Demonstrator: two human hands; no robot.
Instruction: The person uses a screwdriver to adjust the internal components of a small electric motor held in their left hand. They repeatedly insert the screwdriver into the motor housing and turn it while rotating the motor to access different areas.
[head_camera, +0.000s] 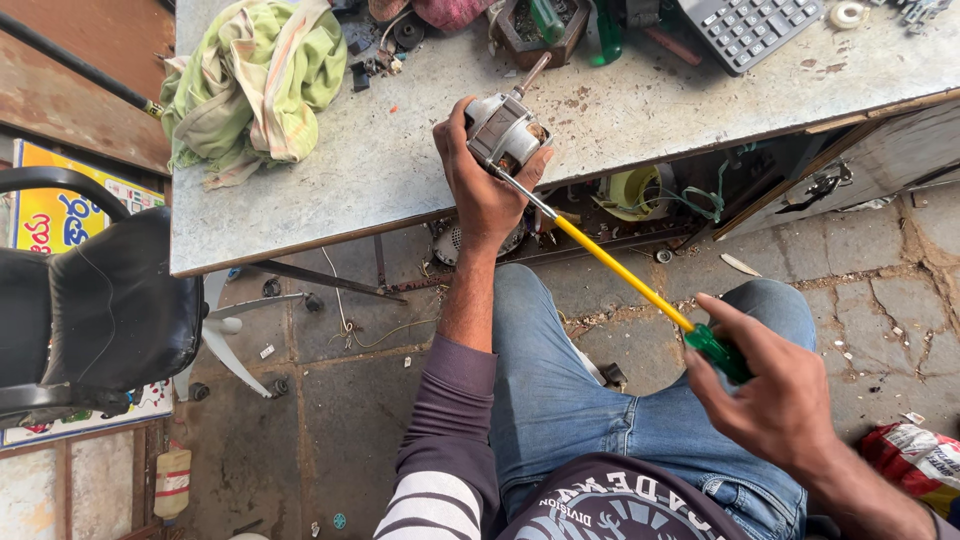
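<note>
My left hand (482, 190) grips a small grey electric motor (505, 128) with a shaft sticking up, held over the front edge of the metal workbench (400, 160). My right hand (775, 395) holds a long screwdriver (620, 272) by its green handle. Its yellow shank runs up and left, and the metal tip meets the lower side of the motor. Both hands are above my lap in blue jeans.
A green and cream cloth (255, 85) lies bunched at the bench's left. A calculator (750, 28), a small box of parts (535, 30) and loose bits sit at the back. A black chair (100, 300) stands left. Clutter and wires lie under the bench.
</note>
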